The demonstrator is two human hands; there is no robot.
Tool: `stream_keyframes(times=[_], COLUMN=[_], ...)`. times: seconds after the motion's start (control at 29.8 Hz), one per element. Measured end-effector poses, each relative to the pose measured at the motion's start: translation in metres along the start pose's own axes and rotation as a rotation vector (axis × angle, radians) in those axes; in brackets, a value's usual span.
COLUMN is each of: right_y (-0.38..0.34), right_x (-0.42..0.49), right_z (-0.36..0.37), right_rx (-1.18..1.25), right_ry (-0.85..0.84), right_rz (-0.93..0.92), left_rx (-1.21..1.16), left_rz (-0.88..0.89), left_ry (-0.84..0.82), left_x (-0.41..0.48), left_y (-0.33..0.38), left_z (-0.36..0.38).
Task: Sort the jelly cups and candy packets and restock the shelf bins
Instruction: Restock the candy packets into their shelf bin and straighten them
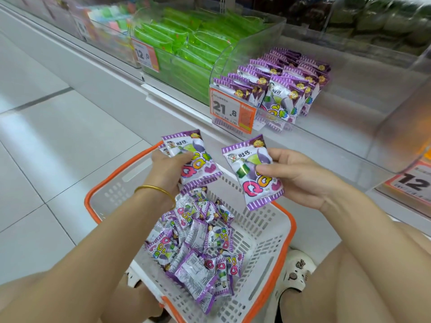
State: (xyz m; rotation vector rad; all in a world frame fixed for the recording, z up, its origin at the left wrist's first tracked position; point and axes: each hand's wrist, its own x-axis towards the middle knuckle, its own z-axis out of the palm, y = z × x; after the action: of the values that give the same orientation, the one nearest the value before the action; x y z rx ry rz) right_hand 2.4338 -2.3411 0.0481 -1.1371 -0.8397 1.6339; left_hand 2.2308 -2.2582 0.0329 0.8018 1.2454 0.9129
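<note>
Above the white basket (261,234), the left hand (166,170) is gripping a few purple packets (196,159) and the right hand (303,177) is pinching a single packet (253,173). Below the fingers, loose packets (198,248) are lying heaped.

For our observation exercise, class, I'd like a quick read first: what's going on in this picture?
A person at a shop shelf is restocking candy. Their left grip holds a small stack of purple packets, and the right grip pinches a single packet beside it. Below both sits a white basket with an orange rim, heaped with loose packets. The clear shelf bin behind the 21.8 price tag already holds rows of matching packets, with room left.
</note>
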Motion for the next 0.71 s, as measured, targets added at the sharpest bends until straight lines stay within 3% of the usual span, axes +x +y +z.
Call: stream_keyframes(times=[0.17,0.3,0.4,0.57,0.71], right_y=[0.012,0.020,0.020,-0.011,-0.058], right_x=[0.012,0.018,0.017,-0.006,-0.022], right_z=[0.016,0.027,0.038,0.041,0.038], right_rx=[0.086,-0.092,-0.034,0.090,-0.085], right_ry=[0.180,0.325,0.197,-0.007,0.037], right_rz=[-0.117,-0.181,-0.163,-0.090,-0.262], left_rx=[0.016,0.139,0.165,0.368,0.438], left_rz=[-0.023,0.121,0.172,0.544,0.789], left_ry=[-0.231,-0.211,-0.228,-0.279,-0.297], left_x=[-0.022,-0.027,-0.032,-0.044,-0.026], left_y=[-0.014,-0.009,-0.006,0.006,0.035], left_z=[0.022,0.038,0.042,0.052,0.073])
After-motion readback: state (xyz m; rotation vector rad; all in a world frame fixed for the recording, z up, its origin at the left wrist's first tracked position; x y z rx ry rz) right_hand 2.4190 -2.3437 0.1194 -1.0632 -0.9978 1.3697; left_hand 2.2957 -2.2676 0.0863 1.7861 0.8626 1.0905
